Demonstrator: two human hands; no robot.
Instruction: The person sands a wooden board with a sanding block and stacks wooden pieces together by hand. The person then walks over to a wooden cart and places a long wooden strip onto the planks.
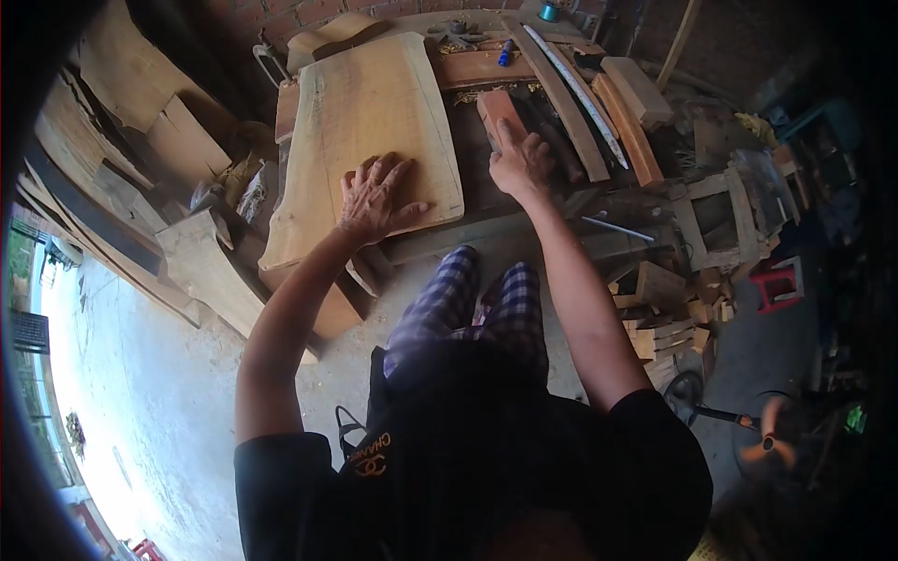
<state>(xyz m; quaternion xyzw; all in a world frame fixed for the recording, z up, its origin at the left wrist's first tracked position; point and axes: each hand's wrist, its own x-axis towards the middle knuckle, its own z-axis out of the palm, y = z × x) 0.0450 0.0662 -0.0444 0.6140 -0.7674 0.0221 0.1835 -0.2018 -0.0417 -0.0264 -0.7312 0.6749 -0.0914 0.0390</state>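
Note:
A broad pale wooden slab (374,103) with wavy natural edges lies on the workbench. Flat on its near part rests my left hand (377,198), fingers spread and thumb out to the side. To the right of the slab is a reddish wooden block (492,106), which looks like a small hand tool, though its details are hidden. My right hand (524,161) grips its near end, index finger stretched along the top and the other fingers curled. Dark bars lie just right of the block, and wood shavings are scattered behind it.
Curved wooden strips (557,93) and a blue-handled tool (505,53) lie on the bench. Boards (196,252) lean at the left. Offcuts (655,290) are piled at the lower right, near a red stool (776,283) and an orange-bladed fan (769,444).

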